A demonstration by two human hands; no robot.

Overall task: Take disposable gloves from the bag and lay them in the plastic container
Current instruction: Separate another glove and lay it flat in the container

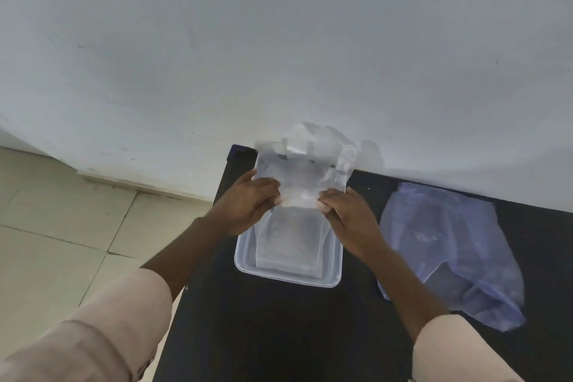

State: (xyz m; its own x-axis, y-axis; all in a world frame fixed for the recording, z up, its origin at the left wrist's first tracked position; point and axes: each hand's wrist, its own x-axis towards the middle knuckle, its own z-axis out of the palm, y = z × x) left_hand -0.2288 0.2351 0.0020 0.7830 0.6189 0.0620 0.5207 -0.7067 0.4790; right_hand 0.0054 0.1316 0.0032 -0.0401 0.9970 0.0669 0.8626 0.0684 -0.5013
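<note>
While the bag [449,254] is lying well to your right, your left hand [248,205] and right hand [347,220] are pinching a clear glove [305,170] directly over the plastic container [245,260], its long axis running away from you along the container's length.

My left hand [248,203] and right hand [350,220] are bare, both forearms uncovered, loose beige sleeves [102,329] pushed up past elbows.
</note>
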